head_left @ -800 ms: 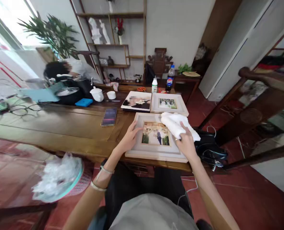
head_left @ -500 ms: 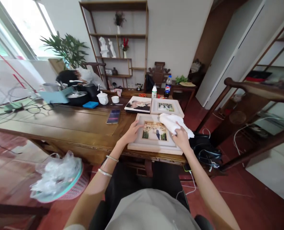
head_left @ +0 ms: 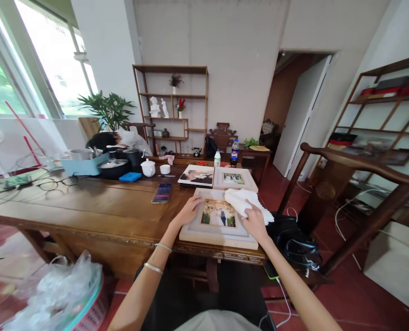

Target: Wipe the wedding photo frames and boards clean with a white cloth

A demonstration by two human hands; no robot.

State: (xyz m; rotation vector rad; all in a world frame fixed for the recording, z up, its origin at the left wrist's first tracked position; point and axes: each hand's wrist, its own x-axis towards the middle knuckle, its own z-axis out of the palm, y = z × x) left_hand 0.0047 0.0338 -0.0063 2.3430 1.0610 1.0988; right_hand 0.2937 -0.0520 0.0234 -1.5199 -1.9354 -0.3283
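A pale picture frame (head_left: 221, 240) lies flat at the table's front edge, with a photo of a couple in its middle. My left hand (head_left: 188, 209) rests on the frame's left side, its fingers stretched over the border. On the right side of the same frame, my right hand (head_left: 254, 219) grips a bunched white cloth (head_left: 239, 200), the index finger extended along it. The cloth covers the frame's upper right corner and hangs past its edge. Behind lie a second framed photo (head_left: 233, 178) and a dark-edged photo panel (head_left: 196, 176).
Left of the frame are a phone (head_left: 162, 193), a white lidded pot (head_left: 148, 168), a white cup (head_left: 165, 169) and glasses (head_left: 57, 183). A milk bottle (head_left: 217, 159) and a cola bottle (head_left: 234, 152) stand behind. A black bag (head_left: 296, 243) and wooden chair (head_left: 359, 163) are at right.
The view has tilted up, so the table appears lower. Both hands stay at the frame; the cloth keeps nearly the same place on its right side.
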